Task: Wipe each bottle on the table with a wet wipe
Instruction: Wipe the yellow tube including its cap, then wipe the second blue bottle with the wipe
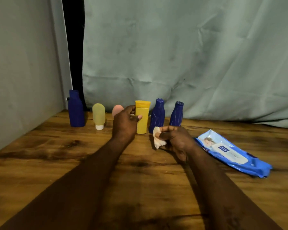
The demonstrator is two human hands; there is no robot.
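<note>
Several bottles stand in a row at the back of the wooden table (pixel 56 155). My left hand (pixel 125 123) grips the yellow bottle (pixel 143 122), which stands upright on the table. My right hand (pixel 175 138) holds a crumpled white wet wipe (pixel 157 138) just right of that bottle, not touching it. A tall dark blue bottle (pixel 76 110) and a pale yellow tube (pixel 98 116) on its white cap stand to the left. A pink bottle (pixel 117 109) is mostly hidden behind my left hand. Two ribbed blue bottles (pixel 157 114) (pixel 176 114) stand to the right.
A blue pack of wet wipes (pixel 231 152) lies flat on the table at the right. A pale green cloth backdrop (pixel 173 55) hangs right behind the bottles, and a grey wall (pixel 20 72) closes the left side.
</note>
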